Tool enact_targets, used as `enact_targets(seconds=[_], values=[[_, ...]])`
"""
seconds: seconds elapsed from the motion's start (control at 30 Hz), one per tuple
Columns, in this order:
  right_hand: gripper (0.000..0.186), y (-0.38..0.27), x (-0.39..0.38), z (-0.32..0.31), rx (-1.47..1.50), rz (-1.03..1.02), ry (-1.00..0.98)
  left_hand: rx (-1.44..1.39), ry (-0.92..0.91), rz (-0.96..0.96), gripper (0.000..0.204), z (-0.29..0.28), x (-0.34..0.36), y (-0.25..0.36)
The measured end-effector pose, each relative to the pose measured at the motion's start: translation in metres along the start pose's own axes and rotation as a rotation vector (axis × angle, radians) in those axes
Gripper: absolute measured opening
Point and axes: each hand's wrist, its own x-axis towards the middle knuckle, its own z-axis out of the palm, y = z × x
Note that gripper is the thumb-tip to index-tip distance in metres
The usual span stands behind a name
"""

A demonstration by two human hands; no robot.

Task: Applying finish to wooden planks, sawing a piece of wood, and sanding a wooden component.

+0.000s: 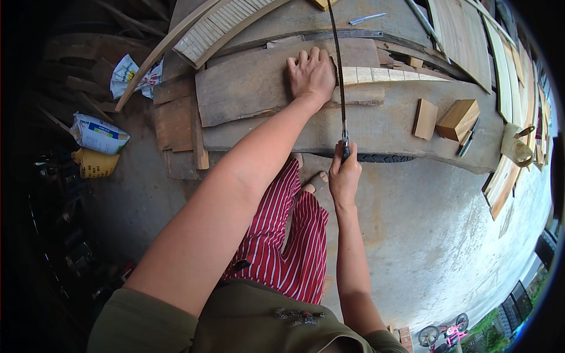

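My right hand is closed around the dark handle of a handsaw. Its long narrow blade points away from me and crosses a pale, tapering wooden strip marked with several cross lines. Just left of the blade, my left hand presses down with curled fingers, gripping the strip's end, which it mostly hides. Beneath that hand lies a wide, worn plank on the workbench. How deep the blade sits in the wood I cannot tell.
Two wooden blocks and a dark pen lie on the bench's right side. A blue pen is at the back. Curved slatted woodwork stands back left, bags on the left floor. Long boards lean at right.
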Motion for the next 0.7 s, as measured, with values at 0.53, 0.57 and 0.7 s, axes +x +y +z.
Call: enact_targets(seconds=[0.53,0.57,0.7], values=[[0.011,-0.009,0.001,0.002,0.031,-0.009,0.041,0.013,0.004,-0.004,0.021,0.000,0.001,0.001],[0.010,-0.006,-0.004,0.001,0.062,-0.055,0.050,0.010,0.019,-0.003,0.021,0.000,0.001,0.003],[0.008,0.001,-0.106,-0.035,-0.010,0.065,-0.002,-0.005,0.010,-0.006,0.021,0.000,0.000,0.002]])
